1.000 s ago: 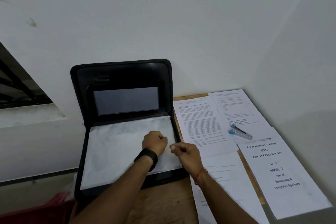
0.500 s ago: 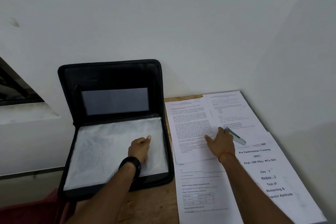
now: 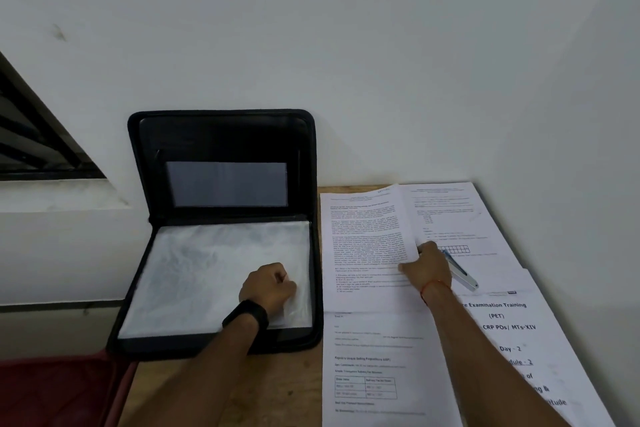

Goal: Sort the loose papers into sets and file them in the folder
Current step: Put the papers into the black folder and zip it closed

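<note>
A black zip folder point(image 3: 221, 135) lies open on the left of the table, its lid leaning on the wall. My left hand point(image 3: 268, 288) sits with curled fingers on the clear plastic sleeve point(image 3: 207, 263) inside, pinching it near its lower right corner. To the right lie loose papers. My right hand point(image 3: 427, 267) grips the right edge of a sheet of dense text point(image 3: 363, 236), and that edge curls up off the pile. Below it lies a sheet with a small table point(image 3: 374, 357).
A blue and silver stapler point(image 3: 464, 276) lies on a sheet with a grid point(image 3: 446, 215), just right of my right hand. A "Pre Examination Training" cover page point(image 3: 502, 333) reaches the table's right edge by the wall. Bare wood point(image 3: 225, 392) shows in front; a red thing point(image 3: 59, 388) sits lower left.
My right hand left the folder's edge, crossed to the papers, and now lifts the text sheet's right edge. My left hand stayed on the sleeve.
</note>
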